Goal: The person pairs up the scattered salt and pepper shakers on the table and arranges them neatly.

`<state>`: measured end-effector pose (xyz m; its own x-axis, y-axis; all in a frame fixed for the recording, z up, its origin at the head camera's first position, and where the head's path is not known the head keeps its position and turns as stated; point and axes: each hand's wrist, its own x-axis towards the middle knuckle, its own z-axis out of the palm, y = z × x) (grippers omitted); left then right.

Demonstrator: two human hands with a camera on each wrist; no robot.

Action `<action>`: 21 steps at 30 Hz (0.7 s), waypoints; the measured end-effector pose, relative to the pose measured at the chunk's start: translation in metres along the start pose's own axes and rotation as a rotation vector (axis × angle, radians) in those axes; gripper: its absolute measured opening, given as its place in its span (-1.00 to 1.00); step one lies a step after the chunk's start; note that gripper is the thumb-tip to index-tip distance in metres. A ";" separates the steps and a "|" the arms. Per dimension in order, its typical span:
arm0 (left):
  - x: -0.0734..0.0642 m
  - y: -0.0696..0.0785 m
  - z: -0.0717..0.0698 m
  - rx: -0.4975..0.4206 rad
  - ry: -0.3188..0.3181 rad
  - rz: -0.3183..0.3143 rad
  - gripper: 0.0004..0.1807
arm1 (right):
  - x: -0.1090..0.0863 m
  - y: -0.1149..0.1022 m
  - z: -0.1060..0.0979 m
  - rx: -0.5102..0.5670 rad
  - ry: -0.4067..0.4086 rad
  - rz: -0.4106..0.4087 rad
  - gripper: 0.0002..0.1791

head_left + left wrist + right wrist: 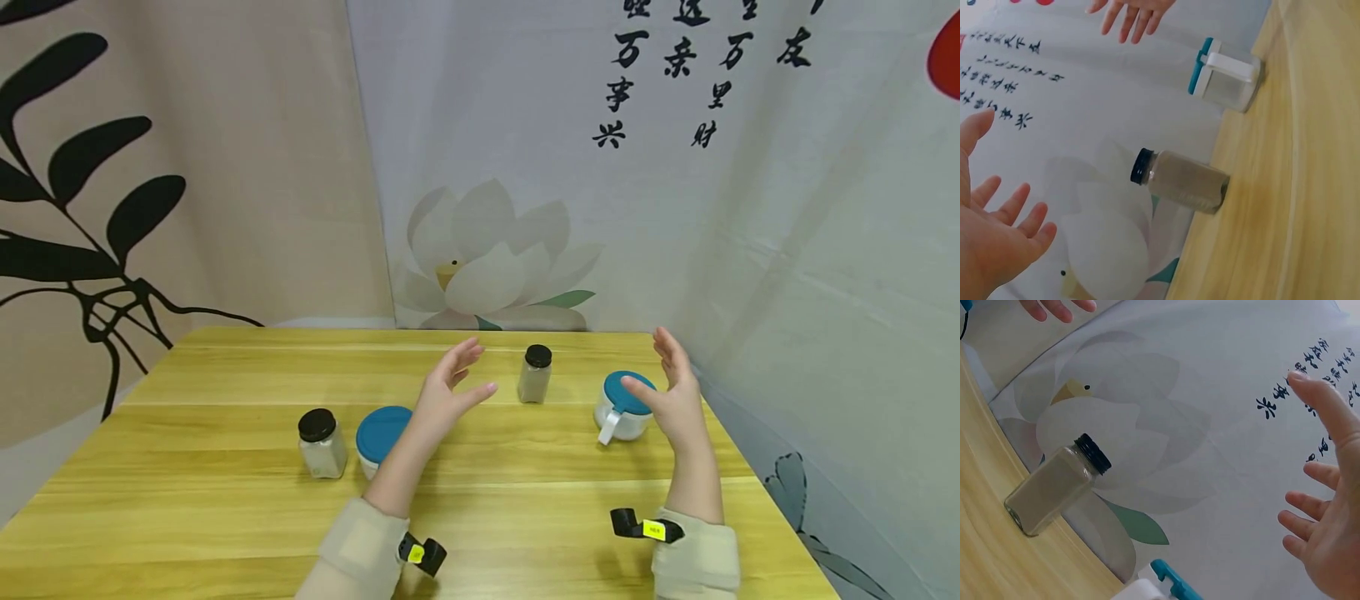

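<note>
Both hands are raised above the table, palms toward each other, holding nothing. My left hand (448,393) has its fingers spread, with its forearm crossing in front of a blue-lidded white container (384,432). Between the hands, farther back, stands a glass jar with a black lid (535,377), filled with pale content; it also shows in the left wrist view as an upright jar (1186,180). My right hand (677,400) has its thumb extended, overlapping a blue-lidded jar with a white handle (624,421) in the head view. Left of the left forearm is a second black-lidded glass jar (324,450).
The wooden table (187,517) ends at a cloth backdrop (465,100) with a printed lotus and black characters. Dark leaves are printed on the cloth at left. Each wrist carries a black strap-mounted camera (422,553).
</note>
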<state>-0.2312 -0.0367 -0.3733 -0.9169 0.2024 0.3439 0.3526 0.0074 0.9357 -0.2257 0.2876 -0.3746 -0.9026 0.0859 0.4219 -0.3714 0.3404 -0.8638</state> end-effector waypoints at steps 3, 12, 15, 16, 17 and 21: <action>0.000 0.015 0.004 0.018 -0.008 -0.005 -0.27 | 0.001 0.003 -0.002 0.001 0.004 0.011 -0.01; 0.023 -0.022 0.011 0.025 0.016 0.011 -0.26 | 0.000 0.011 -0.005 0.003 0.009 0.036 0.01; 0.027 -0.026 0.014 0.039 0.027 0.012 -0.27 | 0.000 0.014 -0.006 -0.003 0.008 0.043 0.01; 0.027 -0.027 0.015 0.039 0.027 0.015 -0.27 | 0.000 0.015 -0.006 -0.005 0.008 0.044 0.01; 0.028 -0.028 0.017 0.040 0.024 0.016 -0.27 | 0.000 0.017 -0.006 -0.006 0.009 0.047 0.01; 0.031 -0.031 0.022 0.043 0.017 0.010 -0.29 | 0.000 0.022 -0.008 -0.014 0.009 0.061 0.00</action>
<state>-0.2666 -0.0094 -0.3931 -0.9161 0.1863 0.3550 0.3692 0.0473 0.9281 -0.2321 0.3027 -0.3918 -0.9214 0.1157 0.3710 -0.3123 0.3476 -0.8841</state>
